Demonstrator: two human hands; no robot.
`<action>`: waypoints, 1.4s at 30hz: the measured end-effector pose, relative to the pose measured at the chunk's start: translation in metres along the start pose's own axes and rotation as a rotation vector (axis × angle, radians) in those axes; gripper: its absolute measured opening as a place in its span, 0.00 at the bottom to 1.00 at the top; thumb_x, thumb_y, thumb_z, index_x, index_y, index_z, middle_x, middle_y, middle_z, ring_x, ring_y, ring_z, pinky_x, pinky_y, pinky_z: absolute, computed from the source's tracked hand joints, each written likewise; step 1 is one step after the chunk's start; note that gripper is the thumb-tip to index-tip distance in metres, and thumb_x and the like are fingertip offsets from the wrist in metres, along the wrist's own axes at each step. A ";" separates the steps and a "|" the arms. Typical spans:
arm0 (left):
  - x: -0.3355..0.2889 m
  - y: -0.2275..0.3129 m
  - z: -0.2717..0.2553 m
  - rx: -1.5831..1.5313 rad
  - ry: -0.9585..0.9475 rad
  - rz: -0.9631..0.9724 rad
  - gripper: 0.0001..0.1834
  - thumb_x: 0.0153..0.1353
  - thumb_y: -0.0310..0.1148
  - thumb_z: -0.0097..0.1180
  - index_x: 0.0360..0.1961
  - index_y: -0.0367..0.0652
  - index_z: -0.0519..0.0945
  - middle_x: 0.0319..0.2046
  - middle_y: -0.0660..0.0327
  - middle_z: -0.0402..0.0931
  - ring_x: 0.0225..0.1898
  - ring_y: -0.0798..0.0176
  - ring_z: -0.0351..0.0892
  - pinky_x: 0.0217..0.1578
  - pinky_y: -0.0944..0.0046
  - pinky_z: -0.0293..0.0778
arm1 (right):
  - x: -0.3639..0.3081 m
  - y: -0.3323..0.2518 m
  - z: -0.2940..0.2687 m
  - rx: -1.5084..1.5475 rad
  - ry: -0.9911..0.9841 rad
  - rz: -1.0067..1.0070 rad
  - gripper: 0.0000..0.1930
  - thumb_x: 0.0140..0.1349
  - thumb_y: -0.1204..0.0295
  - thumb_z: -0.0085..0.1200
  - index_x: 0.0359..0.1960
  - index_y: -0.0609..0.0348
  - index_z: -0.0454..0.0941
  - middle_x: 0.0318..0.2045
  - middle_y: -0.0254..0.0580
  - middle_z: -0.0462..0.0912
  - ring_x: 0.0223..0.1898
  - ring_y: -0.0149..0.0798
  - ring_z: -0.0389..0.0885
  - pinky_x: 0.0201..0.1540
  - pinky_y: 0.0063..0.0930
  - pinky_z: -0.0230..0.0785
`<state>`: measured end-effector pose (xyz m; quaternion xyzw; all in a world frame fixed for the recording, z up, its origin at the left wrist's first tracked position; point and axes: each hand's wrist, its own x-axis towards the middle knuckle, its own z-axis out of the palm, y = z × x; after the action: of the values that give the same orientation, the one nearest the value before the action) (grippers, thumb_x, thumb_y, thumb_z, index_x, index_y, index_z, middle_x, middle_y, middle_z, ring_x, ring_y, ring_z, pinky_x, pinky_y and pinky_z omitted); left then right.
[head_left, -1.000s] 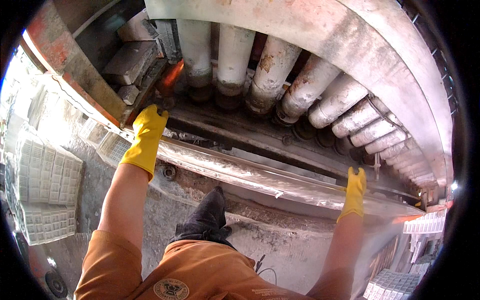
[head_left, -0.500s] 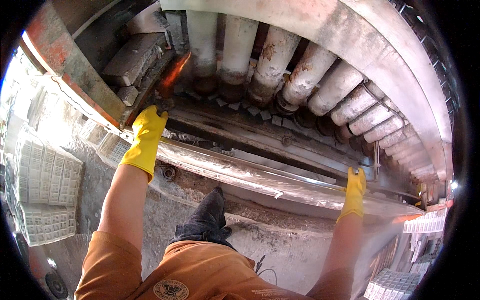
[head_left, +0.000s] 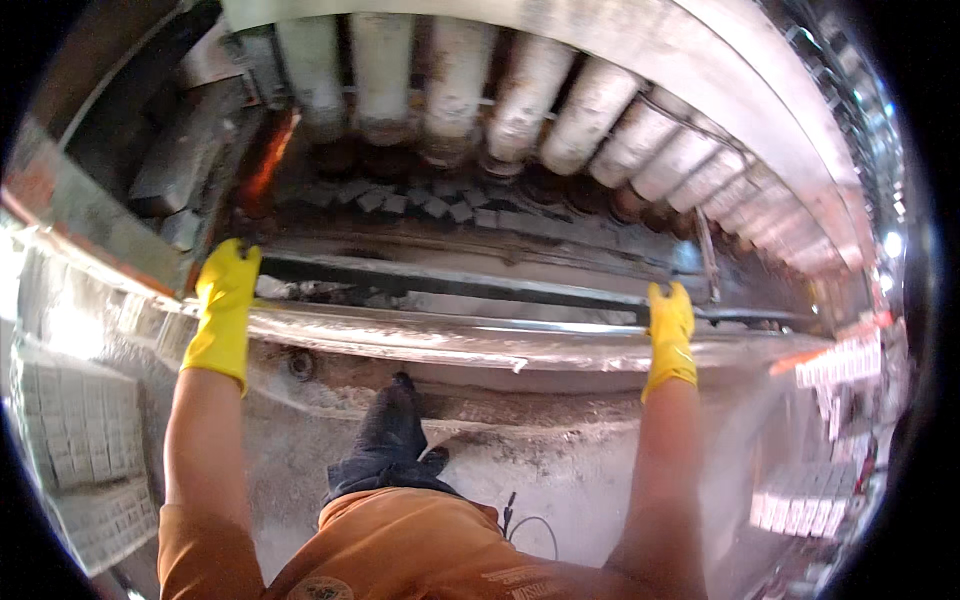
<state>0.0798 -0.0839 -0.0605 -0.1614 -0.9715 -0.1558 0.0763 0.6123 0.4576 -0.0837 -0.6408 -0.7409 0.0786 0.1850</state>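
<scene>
My left hand (head_left: 226,310), in a yellow rubber glove, is closed at the left end of the trough's front side. A similar yellow glove covers my right hand (head_left: 672,335), closed farther right along the same side. Between the two hands runs a long metal bar (head_left: 450,281), dark with a paler upper edge. Both hands' curled fingers seem to grip it, though the gloves hide the exact contact. Just nearer to me, a shiny metal edge (head_left: 520,326) lies along the pale front ledge (head_left: 430,346).
Behind the bar stands a row of thick whitish cylinders (head_left: 455,85) under a curved pale beam (head_left: 560,30). Small square pieces (head_left: 435,206) lie at their feet. An orange glow (head_left: 268,165) shows at left. White crates are stacked left (head_left: 90,420) and right (head_left: 800,505).
The view has swung, so the machine and both hands appear farther left and the bar looks more level. Both hands keep their places along the bar.
</scene>
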 end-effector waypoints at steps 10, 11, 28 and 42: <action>-0.001 -0.002 0.018 -0.012 -0.048 -0.031 0.26 0.65 0.52 0.62 0.53 0.42 0.84 0.46 0.47 0.87 0.51 0.42 0.85 0.51 0.47 0.79 | -0.023 -0.006 -0.018 0.037 -0.041 0.076 0.35 0.67 0.51 0.60 0.70 0.58 0.70 0.55 0.50 0.84 0.39 0.48 0.90 0.28 0.37 0.86; -0.003 -0.002 0.014 -0.020 -0.052 -0.040 0.26 0.65 0.51 0.61 0.53 0.42 0.84 0.47 0.46 0.86 0.51 0.41 0.85 0.51 0.47 0.79 | -0.022 -0.008 -0.016 0.032 -0.040 0.059 0.36 0.67 0.51 0.60 0.71 0.58 0.70 0.55 0.49 0.84 0.39 0.48 0.90 0.29 0.37 0.86; -0.034 -0.017 0.013 -0.040 0.030 -0.047 0.28 0.62 0.55 0.63 0.50 0.42 0.85 0.44 0.42 0.86 0.48 0.38 0.85 0.48 0.43 0.79 | -0.069 -0.024 -0.044 0.203 -0.134 0.175 0.36 0.65 0.48 0.60 0.70 0.54 0.71 0.51 0.45 0.85 0.45 0.50 0.88 0.29 0.41 0.86; -0.060 -0.013 0.010 -0.055 0.098 0.020 0.22 0.62 0.54 0.61 0.40 0.45 0.85 0.38 0.46 0.86 0.43 0.38 0.85 0.43 0.41 0.79 | -0.068 0.025 -0.032 0.077 -0.025 0.079 0.37 0.65 0.48 0.58 0.69 0.62 0.72 0.54 0.56 0.85 0.56 0.56 0.83 0.59 0.45 0.72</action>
<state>0.1305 -0.1094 -0.0856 -0.1651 -0.9603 -0.1894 0.1209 0.6546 0.3910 -0.0753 -0.6610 -0.7136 0.1223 0.1972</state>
